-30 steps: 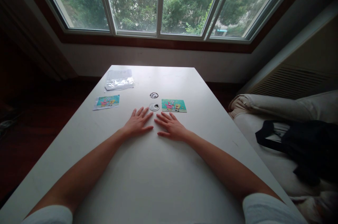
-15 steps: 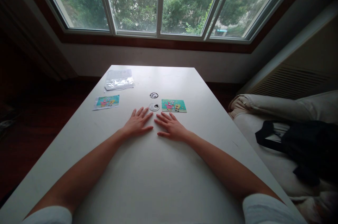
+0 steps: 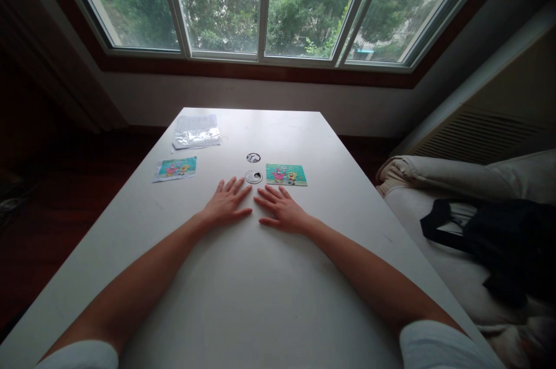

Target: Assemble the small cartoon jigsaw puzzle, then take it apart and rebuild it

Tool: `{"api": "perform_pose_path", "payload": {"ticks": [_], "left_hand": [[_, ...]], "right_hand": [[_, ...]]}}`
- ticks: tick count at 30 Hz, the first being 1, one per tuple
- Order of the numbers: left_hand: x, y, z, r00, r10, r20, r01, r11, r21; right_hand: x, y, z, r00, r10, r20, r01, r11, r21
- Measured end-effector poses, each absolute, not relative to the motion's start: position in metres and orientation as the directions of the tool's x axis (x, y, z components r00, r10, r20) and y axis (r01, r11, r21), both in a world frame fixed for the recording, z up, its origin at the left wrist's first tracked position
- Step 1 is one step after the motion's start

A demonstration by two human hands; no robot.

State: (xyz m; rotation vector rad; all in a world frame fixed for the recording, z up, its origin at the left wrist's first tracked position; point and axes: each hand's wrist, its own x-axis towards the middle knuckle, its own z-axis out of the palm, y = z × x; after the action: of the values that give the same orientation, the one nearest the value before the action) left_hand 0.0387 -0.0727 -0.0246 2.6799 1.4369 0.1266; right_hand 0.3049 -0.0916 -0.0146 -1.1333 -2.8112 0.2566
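While the left hand lies palm down on the white table, fingers spread and straight, the right hand rests the same way just beside it, thumbs inward, with a narrow gap between the two. Neither holds anything.

Just beyond the gap lies the near disc, round and silvery with a dark spot right of its middle; the left fingertips come close to its edge, and whether they touch it I cannot tell. Directly behind it, apart, is the far disc, dark-rimmed with a pale pattern. To the right of the near disc lies the puzzle, a flat green-blue cartoon picture, its near edge just ahead of the right fingertips; contact there is unclear too.

Farther left, beyond the left hand, a sheet bears a similar picture and lies slightly aslant. Behind that, near the table's far left corner, is a shiny clear bag with white paper.

Right of the table stands a pale sofa with dark cloth on it. Past the far edge, a window looks onto trees.
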Motion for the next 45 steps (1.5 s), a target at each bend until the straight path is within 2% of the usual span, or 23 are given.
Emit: {"api": "perform_pose_path", "payload": {"ticks": [45], "left_hand": [[0.0361, -0.0709, -0.0291, 0.566, 0.823, 0.049, 0.813, -0.566, 0.138]], "right_hand": [[0.3051, -0.0906, -0.0168, -0.717, 0.697, 0.031, 0.678, 0.707, -0.201]]}}
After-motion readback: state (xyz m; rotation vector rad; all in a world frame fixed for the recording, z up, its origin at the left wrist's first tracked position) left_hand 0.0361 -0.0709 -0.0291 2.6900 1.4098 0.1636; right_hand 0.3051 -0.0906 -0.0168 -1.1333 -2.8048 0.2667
